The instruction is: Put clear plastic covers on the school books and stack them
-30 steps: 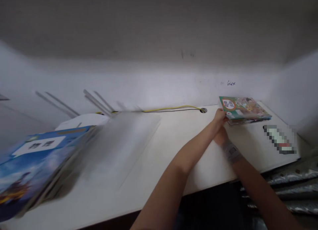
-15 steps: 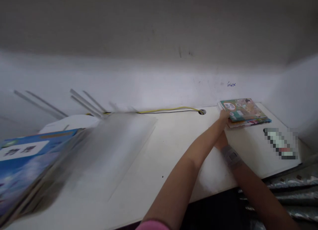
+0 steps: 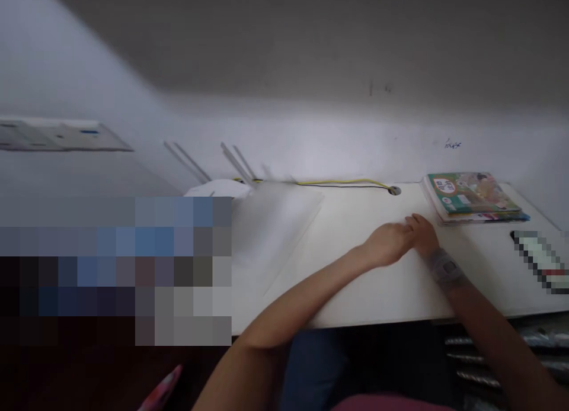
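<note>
White desk (image 3: 355, 292) tucked against a pale wall (image 3: 311, 144), pretty dim lighting overall. Both hands sit low over the desk right of centre, fingertips meeting. The left hand (image 3: 387, 245) has its fingers loosely curled and relaxed, nothing in them. The right hand (image 3: 424, 236) is trickier: its fingers are tucked behind the left hand's fingertips, so I honestly can't tell if they're loose or pinched on something. There's a grey wristband (image 3: 444, 267) on the right wrist.

The stack of books (image 3: 473, 195) lies flat near the desk's far right corner, colourful cover up, just beyond and to the right of the right hand. Near, but not touching either hand.

Further out, a small round grommet (image 3: 393, 190) sits by the back edge between the hands and the books, with a yellow cable (image 3: 342, 183) running left from it along the wall. A clear sheet (image 3: 275, 233) lies left of the hands, smeared and hard to read. One big pixelated block (image 3: 115, 269) covers the whole left side, and a smaller pixelated patch (image 3: 540, 260) hides something right of the books.
</note>
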Motion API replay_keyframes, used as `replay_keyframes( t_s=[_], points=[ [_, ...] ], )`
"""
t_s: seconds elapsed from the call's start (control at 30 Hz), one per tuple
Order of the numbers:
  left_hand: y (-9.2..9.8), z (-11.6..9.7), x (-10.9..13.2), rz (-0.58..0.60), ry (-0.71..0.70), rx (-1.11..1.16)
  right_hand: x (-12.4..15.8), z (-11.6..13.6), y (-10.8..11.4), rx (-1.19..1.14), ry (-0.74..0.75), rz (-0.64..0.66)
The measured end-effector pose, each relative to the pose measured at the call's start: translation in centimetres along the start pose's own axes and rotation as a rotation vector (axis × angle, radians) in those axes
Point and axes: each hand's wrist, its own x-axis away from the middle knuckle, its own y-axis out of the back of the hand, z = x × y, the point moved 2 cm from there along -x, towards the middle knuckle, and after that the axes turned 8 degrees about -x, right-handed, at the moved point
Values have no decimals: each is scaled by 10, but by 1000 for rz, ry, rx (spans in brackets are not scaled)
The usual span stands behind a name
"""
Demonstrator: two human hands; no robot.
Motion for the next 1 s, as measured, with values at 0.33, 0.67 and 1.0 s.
replay_keyframes(
  t_s=[0.33, 0.67, 1.0],
  points=[
    [29, 89, 196, 18, 1005, -464, 8, 16, 10, 62, 60, 19],
    [34, 115, 235, 168, 1168, -369, 30, 73, 37, -105, 294, 142],
    [47, 45, 158, -201, 895, -178, 61, 187, 13, -767, 123, -19]
  ],
)
